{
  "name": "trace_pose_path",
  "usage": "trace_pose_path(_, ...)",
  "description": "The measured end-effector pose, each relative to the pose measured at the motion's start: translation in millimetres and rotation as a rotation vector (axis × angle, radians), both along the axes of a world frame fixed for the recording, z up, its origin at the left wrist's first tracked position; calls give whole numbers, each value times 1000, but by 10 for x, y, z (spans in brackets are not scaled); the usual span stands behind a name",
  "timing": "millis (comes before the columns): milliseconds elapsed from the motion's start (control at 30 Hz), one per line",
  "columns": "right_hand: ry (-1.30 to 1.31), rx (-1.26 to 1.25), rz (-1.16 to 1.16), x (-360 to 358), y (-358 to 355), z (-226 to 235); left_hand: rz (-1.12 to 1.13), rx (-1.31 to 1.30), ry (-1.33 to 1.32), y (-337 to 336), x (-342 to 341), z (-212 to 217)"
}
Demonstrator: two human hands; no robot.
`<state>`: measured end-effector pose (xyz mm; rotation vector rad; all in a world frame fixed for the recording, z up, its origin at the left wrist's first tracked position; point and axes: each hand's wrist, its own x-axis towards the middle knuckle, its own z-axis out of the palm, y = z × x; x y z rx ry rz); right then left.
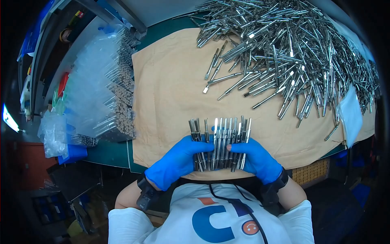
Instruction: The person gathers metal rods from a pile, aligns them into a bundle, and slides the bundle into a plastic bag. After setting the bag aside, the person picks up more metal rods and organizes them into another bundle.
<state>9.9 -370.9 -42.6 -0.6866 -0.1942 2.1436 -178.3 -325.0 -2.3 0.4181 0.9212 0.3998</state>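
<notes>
Side by side between my hands stands a row of several slim, shiny metal rods [220,146] with stepped, narrower ends. My left hand [174,158], in a blue glove, closes round the row's left side with the thumb laid across the rods. From the right, my right hand [260,159], also gloved in blue, grips the other side; its thumb tip shows bare through the glove. Most fingers are hidden behind the rods. Beyond them, a large loose heap of similar metal rods [292,57] covers the far right of the tan cloth [170,81].
At the left, stacked bundles of rods [122,93] lie beside clear plastic bags [85,77]. A blue bin [75,153] sits below them. A white cloth or sheet [350,116] lies by the heap's right edge. Green table surface [107,154] shows around the cloth.
</notes>
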Motion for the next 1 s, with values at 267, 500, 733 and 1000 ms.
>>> trace_pose_path(267,1,-11,0,19,-6,49,-30,-17,34,10,-50,103)
trace_pose_path(500,-40,-58,-4,34,-30,26,61,40,39,-11,43,-10)
trace_pose_path(733,-69,-33,-36,44,-28,59,-7,16,-51,26,-59,16)
trace_pose_path(1000,-69,-58,-23,33,-23,79,50,-59,-166,50,-146,78)
